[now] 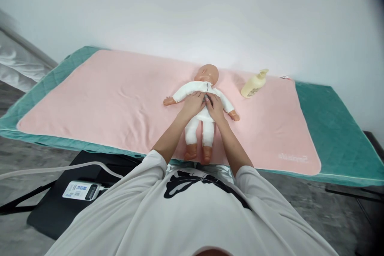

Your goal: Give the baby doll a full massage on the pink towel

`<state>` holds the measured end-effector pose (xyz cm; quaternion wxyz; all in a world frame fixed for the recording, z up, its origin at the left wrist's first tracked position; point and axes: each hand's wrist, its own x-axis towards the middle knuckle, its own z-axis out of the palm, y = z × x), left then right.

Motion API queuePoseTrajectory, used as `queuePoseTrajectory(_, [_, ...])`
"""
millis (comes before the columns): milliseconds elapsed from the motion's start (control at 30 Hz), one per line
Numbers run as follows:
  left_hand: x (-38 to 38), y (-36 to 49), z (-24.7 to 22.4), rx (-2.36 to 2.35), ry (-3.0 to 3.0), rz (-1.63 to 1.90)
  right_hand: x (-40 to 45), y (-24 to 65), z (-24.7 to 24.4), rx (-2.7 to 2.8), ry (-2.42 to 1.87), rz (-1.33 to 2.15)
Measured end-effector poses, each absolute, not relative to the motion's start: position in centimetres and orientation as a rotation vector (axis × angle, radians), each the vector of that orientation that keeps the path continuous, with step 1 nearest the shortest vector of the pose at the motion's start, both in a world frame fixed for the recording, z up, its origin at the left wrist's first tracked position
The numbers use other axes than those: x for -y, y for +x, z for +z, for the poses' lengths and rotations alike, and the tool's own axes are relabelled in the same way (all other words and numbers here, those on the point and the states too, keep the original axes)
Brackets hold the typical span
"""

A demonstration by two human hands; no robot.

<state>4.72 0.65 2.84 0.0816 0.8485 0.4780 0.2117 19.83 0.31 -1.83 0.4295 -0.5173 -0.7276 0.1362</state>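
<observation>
A baby doll point(205, 115) with a white cloth body lies on its back on a pink mat point(105, 100), its bald head toward the wall and its feet toward me. My left hand point(194, 104) lies flat on the left side of the doll's chest and belly. On the other side, my right hand point(215, 107) rests with extended fingers, its fingertips close to those of my left hand. A small dark patch shows between the hands. Neither hand grips anything.
A pale yellow pump bottle point(253, 85) lies on the mat to the right of the doll. Green padding point(336, 128) extends beyond the mat. Below left, a white device point(81, 190) with a cable sits on a black seat point(54, 216).
</observation>
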Motion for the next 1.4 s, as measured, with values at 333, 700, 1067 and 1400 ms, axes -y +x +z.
queuePoseTrajectory(333, [-1.1, 4.2, 3.5, -1.346, 2.525, 0.651, -1.0, 20.0, -1.9, 1.803, -1.276, 0.36])
queuePoseTrajectory(700, [-2.6, 4.1, 2.9, -1.397, 2.56, 0.726, -1.1, 20.2, -1.9, 1.768, -1.352, 0.398])
queuePoseTrajectory(1067, [-2.9, 4.3, 2.7, -1.401, 2.545, 0.676, -1.9, 20.4, -2.2, 1.786, -1.387, 0.42])
queuePoseTrajectory(1400, [-3.3, 3.8, 3.9, -1.362, 2.597, 0.655, -2.0, 20.8, -1.8, 1.826, -1.358, 0.422])
